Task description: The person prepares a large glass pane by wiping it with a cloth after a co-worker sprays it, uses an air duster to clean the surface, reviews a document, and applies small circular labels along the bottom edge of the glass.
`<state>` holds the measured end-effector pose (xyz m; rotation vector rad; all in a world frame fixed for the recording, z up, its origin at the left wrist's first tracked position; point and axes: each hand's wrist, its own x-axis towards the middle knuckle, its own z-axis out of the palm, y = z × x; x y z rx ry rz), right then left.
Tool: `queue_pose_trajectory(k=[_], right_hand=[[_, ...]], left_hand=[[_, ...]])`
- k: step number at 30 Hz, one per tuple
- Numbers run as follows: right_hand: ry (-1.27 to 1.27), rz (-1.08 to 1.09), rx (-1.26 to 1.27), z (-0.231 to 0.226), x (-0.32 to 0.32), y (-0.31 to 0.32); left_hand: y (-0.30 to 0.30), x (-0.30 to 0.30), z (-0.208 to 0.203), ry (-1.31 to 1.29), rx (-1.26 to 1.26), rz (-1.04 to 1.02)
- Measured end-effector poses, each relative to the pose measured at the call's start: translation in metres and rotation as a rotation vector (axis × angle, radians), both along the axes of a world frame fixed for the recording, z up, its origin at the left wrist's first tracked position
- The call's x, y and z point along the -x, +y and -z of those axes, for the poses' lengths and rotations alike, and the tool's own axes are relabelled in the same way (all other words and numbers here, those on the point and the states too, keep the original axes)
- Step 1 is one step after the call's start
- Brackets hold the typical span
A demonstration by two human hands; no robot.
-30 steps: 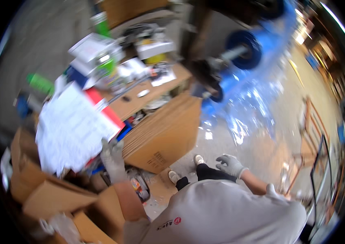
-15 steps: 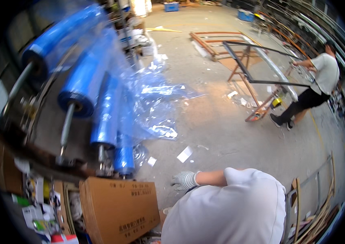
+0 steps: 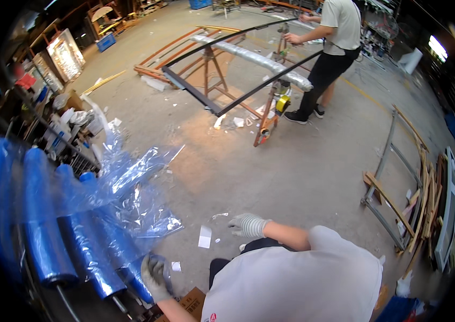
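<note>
My left hand [image 3: 155, 276], in a grey work glove, is beside the lower end of the nearest blue film roll [image 3: 125, 263]. Its fingers are slightly bent and apart; whether they touch the film I cannot tell. Out over the concrete floor, my right hand [image 3: 249, 225] wears a striped grey-white glove. Its fingers are spread, with nothing in them. Several blue plastic film rolls [image 3: 45, 231] lie side by side on rods at the left. Loose clear-blue film [image 3: 141, 209] spills from them onto the floor. A brown cardboard box [image 3: 192, 301] shows partly below my left hand.
A co-worker [image 3: 335, 48] stands at a dark rectangular frame [image 3: 200, 99] resting on rust-coloured trestles [image 3: 264, 121] with a wrapped beam [image 3: 254, 61]. Wooden strips [image 3: 426, 198] and a grey metal frame [image 3: 383, 155] lie at the right. Paper scraps [image 3: 204, 236] dot the floor.
The view has swung right, so the rolls now sit farther left and the box has mostly left the picture. My left hand has come into sight; the right one stays spread.
</note>
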<state>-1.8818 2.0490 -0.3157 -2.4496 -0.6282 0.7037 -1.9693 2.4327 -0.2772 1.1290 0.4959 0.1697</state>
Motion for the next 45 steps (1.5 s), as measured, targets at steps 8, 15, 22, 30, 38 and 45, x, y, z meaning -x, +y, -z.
queue_pose_trajectory(k=[8,15,22,30,38,45], right_hand=[[0.120,0.683,-0.032,0.014,0.062,-0.105],[0.230,0.976,0.025,0.036,0.032,-0.140],[0.175,0.847,-0.053,-0.012,-0.124,-0.133],[0.050,1.163,0.001,0.005,-0.155,-0.200],[0.141,0.748,0.074,-0.020,-0.281,-0.245],[0.017,0.307,0.080,0.018,-0.377,-0.343]], left_hand=[[-0.122,-0.183,0.057,0.287,0.066,0.500],[-0.240,-0.292,0.077,0.369,0.126,0.860],[-0.267,-0.450,0.041,0.120,-0.125,0.734],[-0.306,-0.564,-0.248,-1.455,-0.374,0.591],[-0.362,-0.559,-0.296,-1.949,-0.589,0.573],[-0.442,-0.563,-0.294,-1.897,-0.744,0.529]])
